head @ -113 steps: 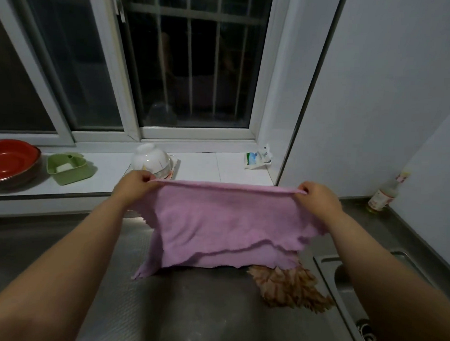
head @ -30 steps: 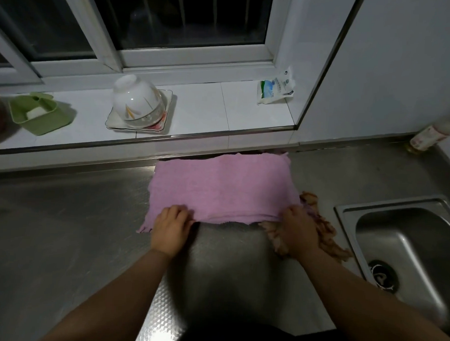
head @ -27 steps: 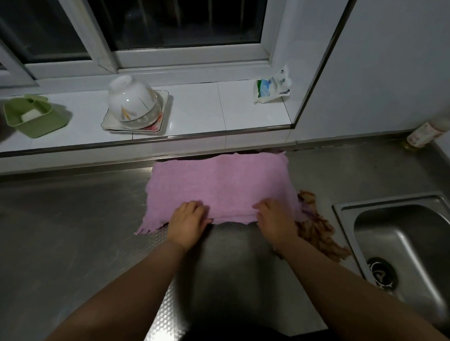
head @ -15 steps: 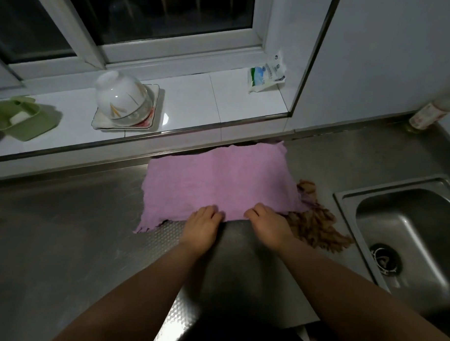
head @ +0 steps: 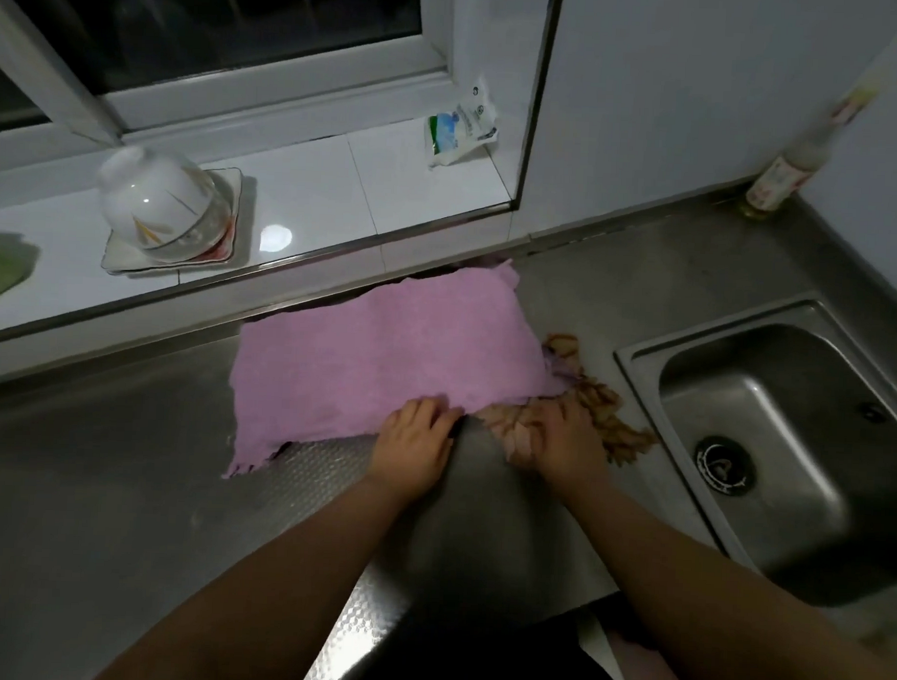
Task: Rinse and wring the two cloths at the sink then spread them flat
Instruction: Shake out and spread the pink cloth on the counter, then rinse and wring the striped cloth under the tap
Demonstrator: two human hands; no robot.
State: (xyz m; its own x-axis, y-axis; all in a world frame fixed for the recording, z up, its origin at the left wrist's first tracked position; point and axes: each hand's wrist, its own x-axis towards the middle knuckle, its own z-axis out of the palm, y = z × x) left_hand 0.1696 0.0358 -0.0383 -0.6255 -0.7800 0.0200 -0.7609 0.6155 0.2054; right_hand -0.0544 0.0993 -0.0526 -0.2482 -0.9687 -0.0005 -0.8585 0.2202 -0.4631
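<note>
Spreading was the step in hand. 1 pink cloth (head: 385, 358) lay nearly flat on the steel tabletop (head: 100, 505), near its back edge and left of the sink (head: 788, 443). Its near-left corner was not smooth and hung out in a small fringe. 1 brown patterned cloth (head: 601, 411) lay bunched beside it, between the pink one and the sink's left rim, and its left part went under the pink cloth's right corner.

The left hand (head: 415, 440) rested palm down on the near edge of the pink cloth, fingers together, pressing and not pinching. The right hand (head: 560, 435) lay on the brown cloth with bent fingers; whether it pinched the fabric I could not tell.

In my judgement, rinsing and wringing were done, because both cloths were out of the sink. The next move called for pulling the brown cloth free from under the pink corner, opening it by 2 corners, and laying it on bare tabletop.

By count: 2 cloths, 2 hands, 1 sink. On the window ledge stood 1 upturned white bowl (head: 156, 202) on 1 small plate (head: 221, 250) and 1 packet (head: 459, 131). 1 bottle (head: 783, 173) stood at the tabletop's back-right corner.
</note>
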